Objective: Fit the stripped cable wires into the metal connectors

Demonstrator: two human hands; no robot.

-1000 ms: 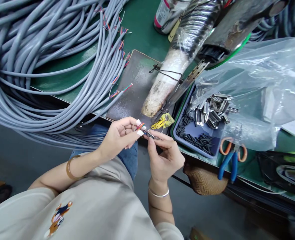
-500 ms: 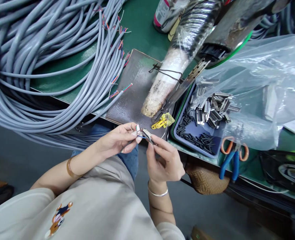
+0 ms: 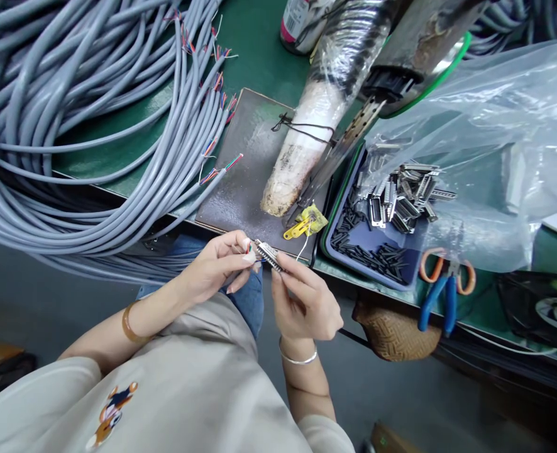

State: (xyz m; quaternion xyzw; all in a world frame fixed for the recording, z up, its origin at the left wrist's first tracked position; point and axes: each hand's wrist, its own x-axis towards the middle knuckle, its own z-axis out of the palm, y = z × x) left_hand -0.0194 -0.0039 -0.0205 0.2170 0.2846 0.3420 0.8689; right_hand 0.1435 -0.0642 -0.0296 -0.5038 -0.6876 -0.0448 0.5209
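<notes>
Connector [image 3: 269, 253], slim and metal with a row of pins along one side, sits just off the near edge of the counter [image 3: 254, 53], between the person's two hands. From where I stand, the right hand [image 3: 302, 292] has thumb and fingers clamped on one end of it, which seems to leave the pins bare and facing the other hand. The left hand [image 3: 224, 261] is pinched together on a few coloured wires [image 3: 252, 250] right beside the far end, probably because strands so thin need fingertip control. How those wires lie within the fingers I can't make out.

A dark mat [image 3: 245, 148] lies beyond, perhaps to spare the surface. Over it leans a white-wrapped tube [image 3: 297, 145], its lower end aimed towards the hands, with a perforated metal rod [image 3: 358, 129] alongside. A yellow piece [image 3: 298, 228] rests near the rod's tip, a pale strand [image 3: 305, 244] trailing from it towards the right hand.

Grey cables [image 3: 132, 207] bunch on the left, stripped ends pointing inward, likely for easy picking. On the right, a blue tray [image 3: 370, 275] keeps loose connectors [image 3: 403, 195] and black sleeves [image 3: 377, 258] within reach; orange-and-blue cutters [image 3: 441, 292] overhang the edge, handles outward.
</notes>
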